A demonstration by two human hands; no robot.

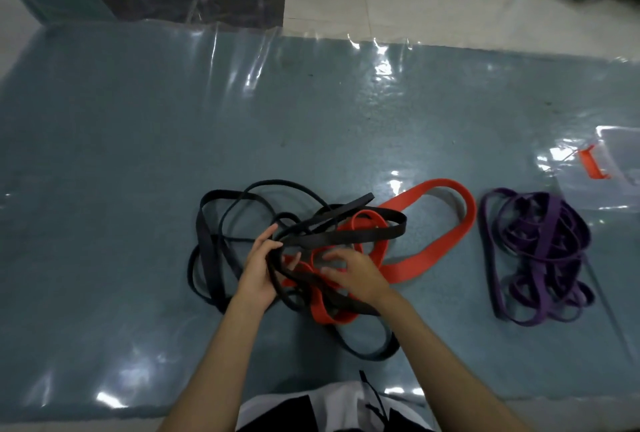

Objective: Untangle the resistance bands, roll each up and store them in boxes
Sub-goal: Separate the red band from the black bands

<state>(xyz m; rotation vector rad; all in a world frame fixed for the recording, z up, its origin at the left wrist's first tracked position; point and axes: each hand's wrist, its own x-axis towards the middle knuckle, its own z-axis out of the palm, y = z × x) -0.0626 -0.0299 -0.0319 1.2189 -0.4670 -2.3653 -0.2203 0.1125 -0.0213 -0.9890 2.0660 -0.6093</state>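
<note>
A tangle of black resistance bands (207, 241) and a wide red band (446, 241) lies in the middle of the blue-grey table (138, 137). My left hand (258, 269) grips a black strand at the tangle's centre, fingers curled round it. My right hand (353, 274) reaches into the knot where red and black loops cross, fingers bent over the strands; whether it pinches one is unclear. A separate heap of purple bands (540, 258) lies apart to the right.
A clear plastic box (620, 168) with an orange latch (593, 163) stands at the right edge of the table. A glossy transparent sheet covers the tabletop. Tiled floor lies beyond the far edge.
</note>
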